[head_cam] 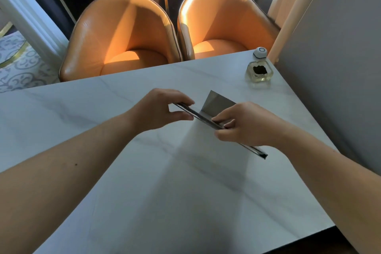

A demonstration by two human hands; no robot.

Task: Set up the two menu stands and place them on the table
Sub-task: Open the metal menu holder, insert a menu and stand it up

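A thin menu stand (201, 115), seen edge-on as a dark narrow strip, is held above the white marble table (144, 192). A grey flap (218, 103) of it sticks up behind the strip. My left hand (162, 107) pinches the strip's left end between thumb and fingers. My right hand (245, 123) grips the strip near its middle, and the strip's right end (260, 153) pokes out below that hand. Only this one stand is in view.
A small glass bottle (259, 72) with a white round object (260, 52) behind it stands at the table's far right corner. Two orange tub chairs (119, 35) (222, 20) sit beyond the far edge. A grey wall (334, 68) runs along the right side.
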